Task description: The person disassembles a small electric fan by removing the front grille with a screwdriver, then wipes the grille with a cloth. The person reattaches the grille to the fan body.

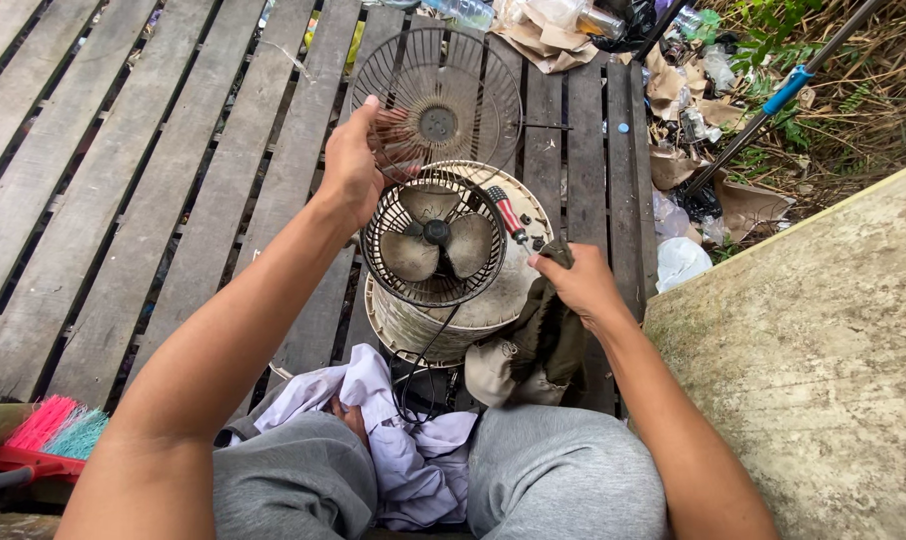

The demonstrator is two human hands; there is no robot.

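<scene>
Head view showed a pink broom (43, 432) at far left on the plank deck (123, 200). The left hand (351, 170) gripped the rim of a small fan (433, 240), which stood on an upturned cream housing (518, 290) between both hands. The right hand (581, 285) pinched a red-handled screwdriver (506, 215), its shaft angled up-left toward the fan; a dark rag (548, 335) hid the palm.

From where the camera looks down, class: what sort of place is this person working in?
Probably an outdoor deck behind a home. Weathered wooden planks form the floor, dry grass and weeds grow past them, and discarded bottles and cardboard pile at the edge.
</scene>
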